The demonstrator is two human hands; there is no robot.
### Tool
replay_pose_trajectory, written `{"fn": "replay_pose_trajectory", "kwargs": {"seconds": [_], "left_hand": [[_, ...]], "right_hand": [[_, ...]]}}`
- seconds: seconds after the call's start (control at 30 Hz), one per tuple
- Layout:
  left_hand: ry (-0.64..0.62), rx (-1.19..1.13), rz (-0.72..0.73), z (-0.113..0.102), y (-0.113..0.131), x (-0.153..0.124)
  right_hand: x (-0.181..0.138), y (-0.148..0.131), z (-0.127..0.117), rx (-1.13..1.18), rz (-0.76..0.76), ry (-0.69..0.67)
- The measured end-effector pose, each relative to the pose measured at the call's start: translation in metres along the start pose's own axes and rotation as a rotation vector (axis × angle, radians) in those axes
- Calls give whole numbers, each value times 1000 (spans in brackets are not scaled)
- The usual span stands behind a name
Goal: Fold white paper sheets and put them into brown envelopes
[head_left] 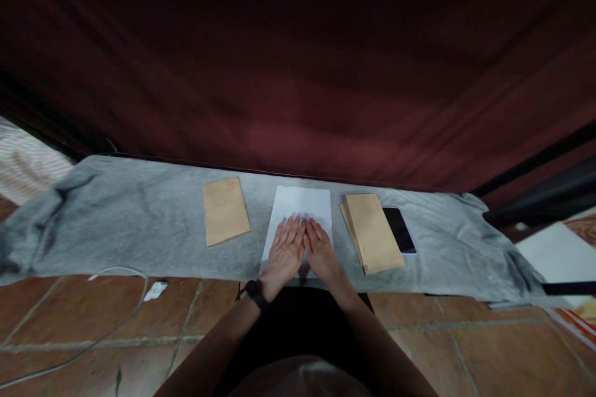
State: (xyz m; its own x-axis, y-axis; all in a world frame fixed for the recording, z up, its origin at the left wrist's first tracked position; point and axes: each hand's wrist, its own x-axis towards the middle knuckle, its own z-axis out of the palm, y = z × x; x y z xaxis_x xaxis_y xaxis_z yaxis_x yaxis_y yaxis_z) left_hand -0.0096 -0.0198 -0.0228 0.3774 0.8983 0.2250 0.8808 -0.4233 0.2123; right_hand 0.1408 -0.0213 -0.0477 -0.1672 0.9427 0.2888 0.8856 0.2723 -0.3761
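Note:
A white sheet of paper [302,208] lies on a grey cloth [130,223] in front of me. My left hand [285,254] and my right hand [321,251] rest side by side flat on the sheet's near half, fingers stretched out and pressing down. A black band sits on my left wrist. One brown envelope [225,209] lies on the cloth left of the sheet. A small stack of brown envelopes [372,232] lies to the right.
A dark phone [401,229] lies face up just right of the envelope stack. A dark red curtain hangs behind the cloth. A white cable [116,273] runs over the tiled floor at the left. White sheets lie at the far right edge.

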Motion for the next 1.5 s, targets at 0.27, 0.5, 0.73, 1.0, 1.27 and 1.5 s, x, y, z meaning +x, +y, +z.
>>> {"fn": "replay_pose_trajectory", "kwargs": {"seconds": [0.27,0.5,0.73,1.0,1.27,1.5], "left_hand": [[-21,46,-100,27,-20,2],[107,22,-193,16,-52,-33],[49,-57,-63,1,-52,-77],[-168,-45,107,-26,-58,-88],[-185,-196,126,-45,-61,-95],[-183,-539,-13,-73,-50,-119]], "right_hand": [[-5,27,12,-152,30,42],[-25,36,-2,-189,116,34],[-39,39,-8,-160,118,51],[-48,42,-16,-103,61,19],[-82,57,-50,216,-72,-131],[-112,52,-75,367,-140,-248]]}}
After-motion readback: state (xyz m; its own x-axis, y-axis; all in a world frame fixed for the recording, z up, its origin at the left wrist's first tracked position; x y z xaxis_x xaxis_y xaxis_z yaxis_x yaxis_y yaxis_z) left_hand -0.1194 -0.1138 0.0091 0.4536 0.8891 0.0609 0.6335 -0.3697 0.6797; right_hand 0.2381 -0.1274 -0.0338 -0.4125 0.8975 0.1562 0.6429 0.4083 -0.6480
